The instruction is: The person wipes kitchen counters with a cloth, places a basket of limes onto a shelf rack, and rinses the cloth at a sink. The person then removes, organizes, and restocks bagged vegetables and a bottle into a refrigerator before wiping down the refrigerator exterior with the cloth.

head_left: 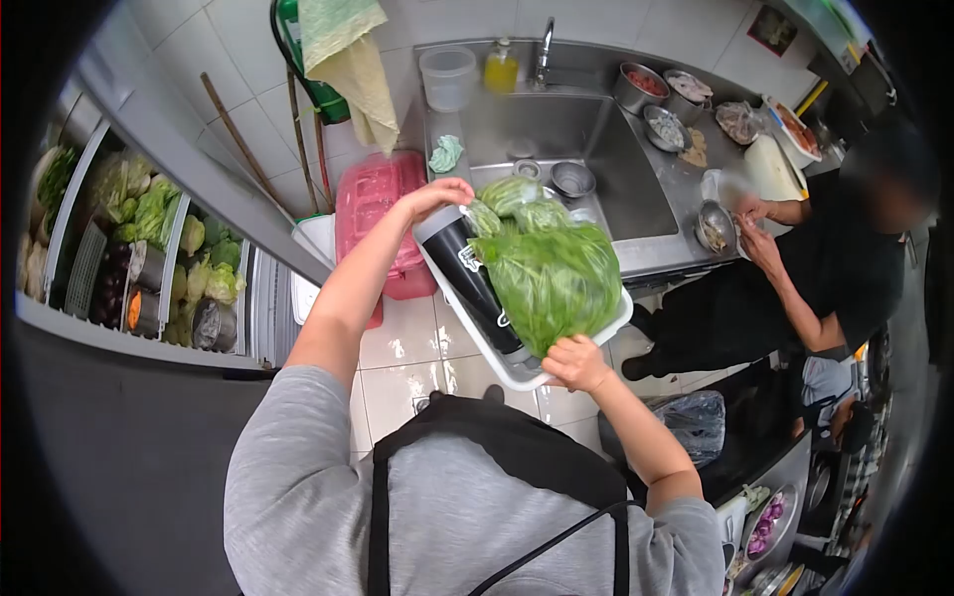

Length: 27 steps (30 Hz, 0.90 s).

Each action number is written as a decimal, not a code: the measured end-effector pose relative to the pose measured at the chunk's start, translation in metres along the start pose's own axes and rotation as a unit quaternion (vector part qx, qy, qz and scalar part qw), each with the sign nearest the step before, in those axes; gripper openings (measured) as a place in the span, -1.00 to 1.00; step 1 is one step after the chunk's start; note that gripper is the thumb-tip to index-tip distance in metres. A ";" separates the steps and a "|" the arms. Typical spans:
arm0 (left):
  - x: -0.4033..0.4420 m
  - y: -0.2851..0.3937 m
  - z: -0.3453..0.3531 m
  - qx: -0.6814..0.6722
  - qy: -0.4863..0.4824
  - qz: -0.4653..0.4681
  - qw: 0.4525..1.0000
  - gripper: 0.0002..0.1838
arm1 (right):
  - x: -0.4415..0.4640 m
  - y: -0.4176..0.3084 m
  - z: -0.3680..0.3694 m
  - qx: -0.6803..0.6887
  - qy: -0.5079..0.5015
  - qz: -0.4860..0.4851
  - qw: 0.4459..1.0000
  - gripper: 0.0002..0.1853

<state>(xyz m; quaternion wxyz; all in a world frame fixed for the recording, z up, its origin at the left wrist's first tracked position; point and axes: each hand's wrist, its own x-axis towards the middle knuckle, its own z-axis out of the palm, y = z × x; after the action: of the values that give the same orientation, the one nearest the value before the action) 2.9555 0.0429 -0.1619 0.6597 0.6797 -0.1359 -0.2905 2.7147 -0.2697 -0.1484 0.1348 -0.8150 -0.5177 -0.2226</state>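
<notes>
Clock centred on the tub. 9 o'clock: grey-framed refrigerator (pixel 129 331) holding vegetables. 10: pink lidded plastic bin (pixel 381 204). 11: left hand (pixel 440 197), fingers curled over the corner; on rim or packed produce, cannot tell. Centre: white rectangular plastic tub (pixel 519 378), above the floor; black printed cylinder (pixel 467 260) along its left wall, bulging clear bag of leafy greens (pixel 556 283) on the right, presumably so both fit. 5: right hand (pixel 578 364) clenched on the rim, opposite corner, likely balancing the load. 2: co-worker's hands (pixel 761 238) beside a round metal bowl (pixel 714 226).
</notes>
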 end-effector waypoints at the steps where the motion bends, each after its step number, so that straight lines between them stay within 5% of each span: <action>1: 0.012 0.004 -0.003 0.015 -0.029 0.002 0.999 -0.74 | -0.002 0.005 0.007 0.004 0.000 0.005 1.000 -0.72; 6: 0.050 0.059 -0.024 0.129 -0.086 -0.159 0.975 -0.61 | 0.029 0.018 0.031 -0.002 -0.032 0.070 0.997 -0.74; 9: 0.068 0.064 -0.048 0.335 -0.027 -0.113 0.935 -0.45 | 0.072 0.017 0.070 -0.007 -0.018 0.097 0.995 -0.74; 11: 0.073 0.062 -0.046 0.557 0.164 -0.045 0.813 -0.50 | 0.099 0.011 0.085 -0.012 -0.006 0.116 0.993 -0.74; 15: 0.065 0.060 -0.048 0.565 0.184 -0.059 0.802 -0.51 | 0.123 -0.001 0.078 0.071 -0.074 0.183 0.978 -0.66; 17: 0.061 0.056 -0.049 0.575 0.205 -0.026 0.792 -0.51 | 0.132 -0.001 0.050 0.016 0.047 0.146 0.988 -0.60; 19: 0.060 0.053 -0.050 0.577 0.201 -0.017 0.792 -0.52 | 0.156 0.009 0.002 -0.090 0.075 0.234 0.965 -0.59; 23: 0.058 0.058 -0.050 0.584 0.194 -0.003 0.788 -0.55 | 0.127 0.048 0.028 -0.136 0.010 0.262 0.955 -0.67; 25: 0.057 0.058 -0.051 0.558 0.190 0.000 0.808 -0.55 | 0.107 0.074 0.029 0.081 0.067 0.310 0.945 -0.68; 27: 0.060 0.055 -0.057 0.532 0.185 0.002 0.826 -0.54 | 0.119 0.097 -0.018 0.129 0.139 0.384 0.904 -0.67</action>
<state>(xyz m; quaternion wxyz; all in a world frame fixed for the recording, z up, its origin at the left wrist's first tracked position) 3.0466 0.0501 -0.1230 0.2089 0.9661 -0.1461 -0.0407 2.8421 -0.2265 -0.0722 0.3838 -0.8871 -0.1653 -0.1959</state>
